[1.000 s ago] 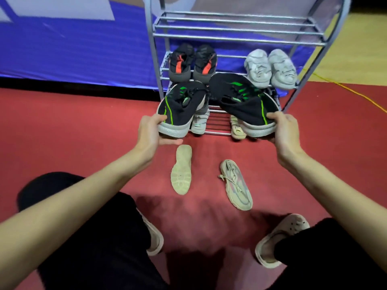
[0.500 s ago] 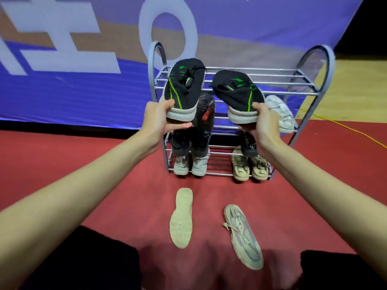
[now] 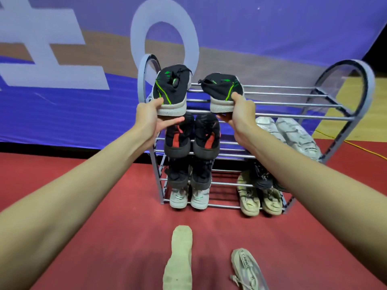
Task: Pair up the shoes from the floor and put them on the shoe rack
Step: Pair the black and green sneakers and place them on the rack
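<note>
My left hand (image 3: 151, 118) grips the heel of a black shoe with green stripes (image 3: 170, 88), its toe pointing away over the top shelf of the grey metal shoe rack (image 3: 293, 104). The matching black and green shoe (image 3: 223, 90) is held at the heel by my right hand (image 3: 240, 116), at the same height over the top shelf. On the red floor in front of the rack lie two loose pale shoes: one sole-up (image 3: 180, 258) and one on its side (image 3: 247, 268).
Lower shelves hold a black and red pair (image 3: 192, 137), a white pair (image 3: 291, 135), a dark pair (image 3: 188, 174), light grey shoes (image 3: 189, 197) and a beige pair (image 3: 260, 200). A blue banner (image 3: 62, 80) hangs behind. A yellow cable (image 3: 366, 148) runs at the right.
Both hands have lifted the black and green shoes from the lower part of the rack up to the top shelf level. The view has tilted up with them.
</note>
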The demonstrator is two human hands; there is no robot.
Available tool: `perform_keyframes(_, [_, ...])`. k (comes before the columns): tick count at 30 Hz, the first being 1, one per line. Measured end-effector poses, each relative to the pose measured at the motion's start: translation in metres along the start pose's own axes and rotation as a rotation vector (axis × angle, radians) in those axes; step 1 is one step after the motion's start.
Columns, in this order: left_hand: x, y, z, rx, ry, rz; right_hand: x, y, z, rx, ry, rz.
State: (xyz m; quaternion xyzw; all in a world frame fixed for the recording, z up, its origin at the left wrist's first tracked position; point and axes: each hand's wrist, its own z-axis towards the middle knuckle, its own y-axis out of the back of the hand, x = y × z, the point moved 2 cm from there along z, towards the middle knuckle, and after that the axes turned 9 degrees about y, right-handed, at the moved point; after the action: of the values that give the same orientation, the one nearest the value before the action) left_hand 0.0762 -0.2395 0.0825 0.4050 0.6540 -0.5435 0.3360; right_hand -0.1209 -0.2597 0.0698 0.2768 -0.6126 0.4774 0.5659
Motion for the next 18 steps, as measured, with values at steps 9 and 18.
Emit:
perform_keyframes(9, [0.005,-0.006,0.026,0.011,0.067,-0.096,-0.014,-0.030,0.027,-0.001,-0.048,0.045])
perform_keyframes(18, [0.011,0.000,0.035,0.078,0.099,-0.095,-0.015,-0.025,0.012,0.125,-0.087,-0.281])
